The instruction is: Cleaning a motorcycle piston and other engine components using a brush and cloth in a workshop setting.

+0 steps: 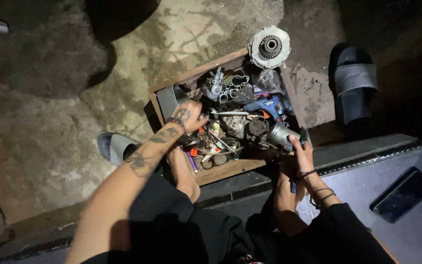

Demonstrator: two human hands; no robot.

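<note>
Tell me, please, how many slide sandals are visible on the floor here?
2. One grey sandal lies left of the wooden box, partly behind the left forearm; a dark sandal lies right of the box. Nothing suggests others, though dark corners could hide some.

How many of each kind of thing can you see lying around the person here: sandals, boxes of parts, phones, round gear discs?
Sandals: 2
Wooden box of parts: 1
Dark phone: 1
Round gear disc: 1
Total: 5
</note>
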